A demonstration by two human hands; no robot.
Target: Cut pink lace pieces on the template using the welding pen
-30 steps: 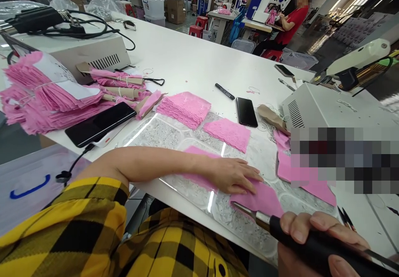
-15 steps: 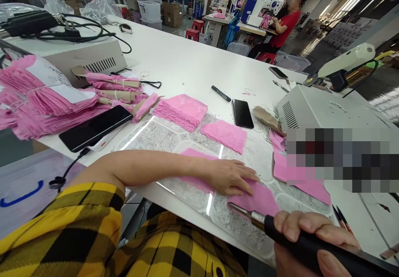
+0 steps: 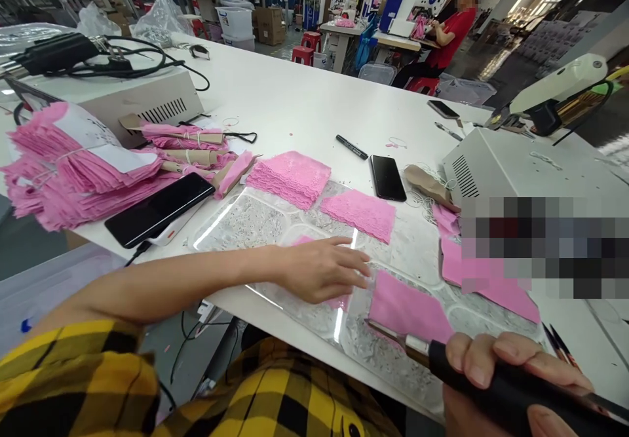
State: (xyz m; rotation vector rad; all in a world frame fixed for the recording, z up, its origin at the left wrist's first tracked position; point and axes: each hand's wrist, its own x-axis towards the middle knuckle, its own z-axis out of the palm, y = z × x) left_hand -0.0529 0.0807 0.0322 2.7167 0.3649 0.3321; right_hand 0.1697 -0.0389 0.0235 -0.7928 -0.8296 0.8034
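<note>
My left hand is open with its fingers loosely spread, above a pink fabric piece that it mostly covers. I cannot tell whether it touches the cloth. In my right hand is a black-handled knife with a metal collar and a thin blade. Its tip lies at the near left edge of another pink fabric piece, flat on the clear patterned mat. Farther back on the mat are a thick stack of pink lace-edged pieces and a thinner stack.
Tied pink bundles and a phone lie at left. A second phone and a marker sit behind the mat. A vented box and pink pieces stand right. A person in red sits beyond.
My left hand has lifted off the pink piece by the blade and moved left, uncovering it. My right hand still holds the knife at that piece's edge. The view has shifted slightly.
</note>
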